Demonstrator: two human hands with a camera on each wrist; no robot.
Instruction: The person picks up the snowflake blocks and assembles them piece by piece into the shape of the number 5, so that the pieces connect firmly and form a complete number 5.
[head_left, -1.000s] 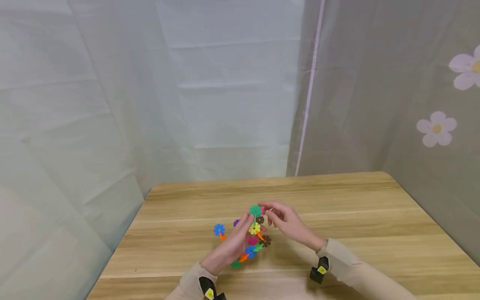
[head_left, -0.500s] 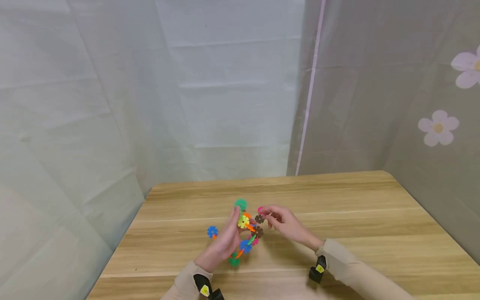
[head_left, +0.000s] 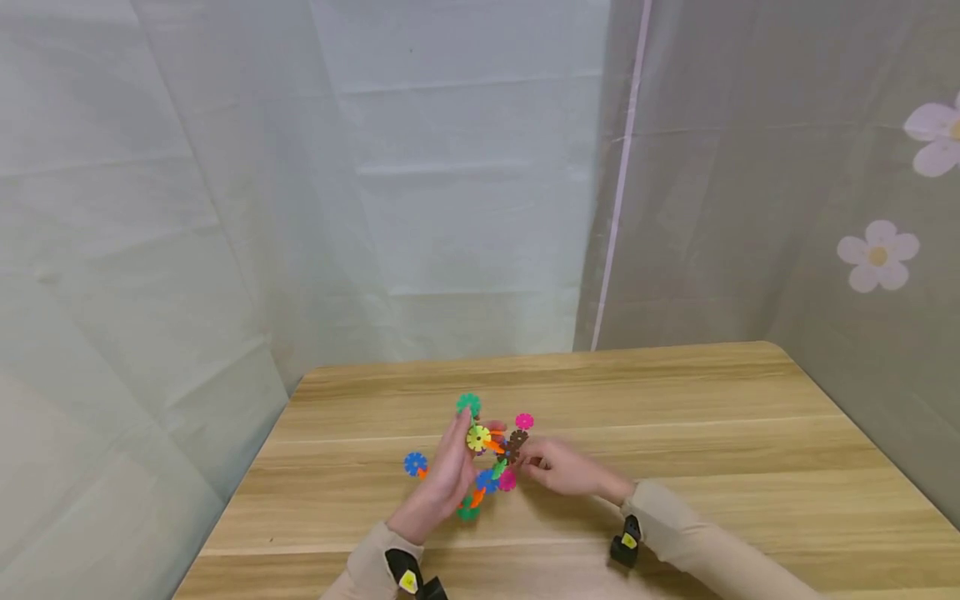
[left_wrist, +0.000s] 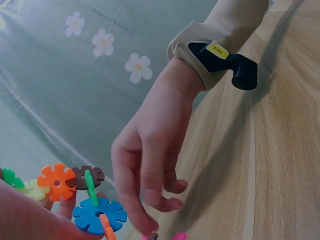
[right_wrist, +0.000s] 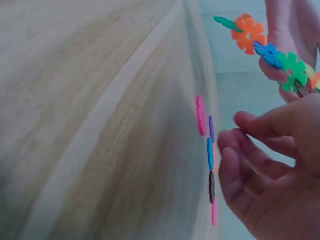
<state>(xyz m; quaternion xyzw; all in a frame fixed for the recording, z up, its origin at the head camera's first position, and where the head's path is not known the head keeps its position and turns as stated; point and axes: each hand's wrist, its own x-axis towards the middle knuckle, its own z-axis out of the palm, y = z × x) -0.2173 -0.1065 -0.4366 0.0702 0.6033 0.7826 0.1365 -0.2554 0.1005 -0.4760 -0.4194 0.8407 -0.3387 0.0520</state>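
Observation:
My left hand (head_left: 444, 482) grips a chain of slotted plastic snowflake discs (left_wrist: 112, 216), green, yellow, orange, brown and blue, joined edge to edge. Its blue end disc (head_left: 416, 464) sticks out left of the hand; part of the chain is hidden behind the palm. Just right of it, my right hand (head_left: 566, 468) hovers low with loosely bent fingers, no disc showing between them. By its fingertips, loose discs lie flat: a pink disc (head_left: 524, 422), a brown disc (right_wrist: 211, 187), a blue disc (right_wrist: 210, 154) and a purple disc (right_wrist: 211, 128).
The wood-grain table (head_left: 675, 408) runs to a pale hanging curtain (head_left: 465, 208) at the back. A flower-printed curtain (head_left: 810, 333) closes off the right side. Each sleeve carries a black wrist camera (head_left: 626, 546) that sticks out over the table.
My left hand has moved left with the disc chain, away from the right hand. The right hand has left the pink disc and come lower and nearer, beside the loose discs.

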